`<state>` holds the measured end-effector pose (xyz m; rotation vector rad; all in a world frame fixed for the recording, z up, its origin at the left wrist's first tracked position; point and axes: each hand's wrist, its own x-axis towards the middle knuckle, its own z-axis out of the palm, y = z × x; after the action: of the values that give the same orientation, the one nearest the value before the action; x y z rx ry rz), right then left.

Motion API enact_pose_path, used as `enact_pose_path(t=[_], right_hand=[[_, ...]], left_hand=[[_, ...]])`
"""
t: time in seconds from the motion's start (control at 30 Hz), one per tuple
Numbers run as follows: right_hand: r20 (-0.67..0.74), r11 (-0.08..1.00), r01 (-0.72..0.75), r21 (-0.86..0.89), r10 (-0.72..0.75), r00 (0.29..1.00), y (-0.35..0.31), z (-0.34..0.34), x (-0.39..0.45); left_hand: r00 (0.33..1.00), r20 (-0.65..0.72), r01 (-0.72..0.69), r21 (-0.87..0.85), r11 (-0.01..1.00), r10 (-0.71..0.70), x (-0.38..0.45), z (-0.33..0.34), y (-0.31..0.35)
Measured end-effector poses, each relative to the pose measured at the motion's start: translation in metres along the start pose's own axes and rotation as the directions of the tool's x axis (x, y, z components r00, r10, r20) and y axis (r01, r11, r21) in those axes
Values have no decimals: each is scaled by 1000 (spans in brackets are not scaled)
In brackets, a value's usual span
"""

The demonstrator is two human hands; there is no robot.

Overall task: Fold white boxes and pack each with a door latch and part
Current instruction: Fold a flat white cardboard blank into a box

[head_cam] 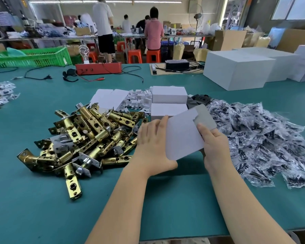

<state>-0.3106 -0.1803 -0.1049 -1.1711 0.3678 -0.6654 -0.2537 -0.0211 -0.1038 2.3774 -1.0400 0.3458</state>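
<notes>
A flat white box blank (181,136) was held above the tabletop (42,199), gripped at opposite edges by the left hand (152,138) and right hand (216,147). It was evidently being opened for folding, midway between the door latches (84,136) and bagged parts (264,138).

Left hand's (152,138) fingertips hidden behind flat white box (182,136), bagged parts (264,141) beyond the desk's right edge cut off, distant workers (154,30) blurred

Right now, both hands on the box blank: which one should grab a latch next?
Left. The left hand sits beside the brass latch pile; the right hand, also holding the white box blank, sits nearer the bagged parts.
</notes>
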Motion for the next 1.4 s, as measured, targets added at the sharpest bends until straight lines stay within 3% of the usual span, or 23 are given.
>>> enact_pose_path(t=[0.2, 0.4, 0.5, 0.63, 0.73, 0.8, 0.93, 1.17, 1.3, 1.4], right_hand=[[266, 995, 29, -99, -2, 964, 0, 2, -2], [195, 983, 132, -125, -106, 975, -1, 8, -1], [173, 988, 145, -48, -135, 976, -5, 7, 0], [430, 997, 6, 75, -38, 902, -7, 4, 0], [533, 1000, 0, 14, -7, 846, 1, 10, -8], [515, 996, -55, 77, 8, 857, 1, 14, -10], [351, 984, -100, 145, 43, 935, -4, 7, 0], [411, 984, -176, 5, 158, 898, -9, -1, 1], [422, 949, -306, 79, 247, 873, -7, -3, -1], [454, 945, -316, 85, 246, 856, -6, -4, 0]], left_hand=[[995, -96, 59, 192, 980, -41, 4, 8, 8], [941, -335, 22, 226, 974, 57, 7, 6, 15], [895, -439, -15, 154, 988, 82, 11, 4, 18], [843, -538, 82, 70, 994, -32, 8, -4, 14], [866, -498, 102, 113, 988, -32, 6, -6, 11], [895, -446, 69, 131, 989, -4, 6, -5, 13], [933, -358, 28, 113, 993, 15, 5, -4, 18], [993, -108, 48, 57, 997, -42, 3, -4, 18], [989, -150, 2, -29, 1000, -6, -1, -5, 21], [974, -223, -27, 3, 1000, 27, 0, -5, 20]])
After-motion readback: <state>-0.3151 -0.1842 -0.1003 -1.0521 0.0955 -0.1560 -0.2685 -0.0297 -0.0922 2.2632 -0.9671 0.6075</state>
